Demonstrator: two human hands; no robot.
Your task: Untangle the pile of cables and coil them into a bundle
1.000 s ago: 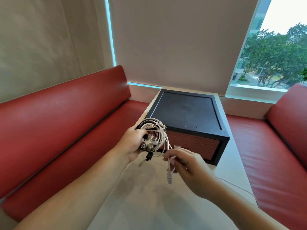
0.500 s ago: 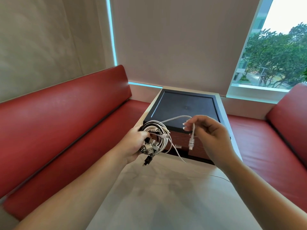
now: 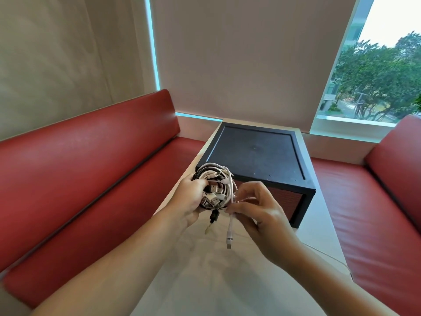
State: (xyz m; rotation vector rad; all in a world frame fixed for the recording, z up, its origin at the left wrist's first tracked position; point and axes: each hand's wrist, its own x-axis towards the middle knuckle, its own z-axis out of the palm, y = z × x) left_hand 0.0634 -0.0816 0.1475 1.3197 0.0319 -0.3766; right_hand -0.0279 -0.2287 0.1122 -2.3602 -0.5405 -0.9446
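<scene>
left hand point(image 3: 189, 199) grip clamps round glossy cable coil point(image 3: 214, 185); right hand point(image 3: 257, 213), lowered from before, pinches smooth white cable end point(image 3: 230, 226).

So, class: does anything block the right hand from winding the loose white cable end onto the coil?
Nothing visible does. The right hand pinches the white cable end right beside the coil held in the left hand; the black box sits behind.
</scene>
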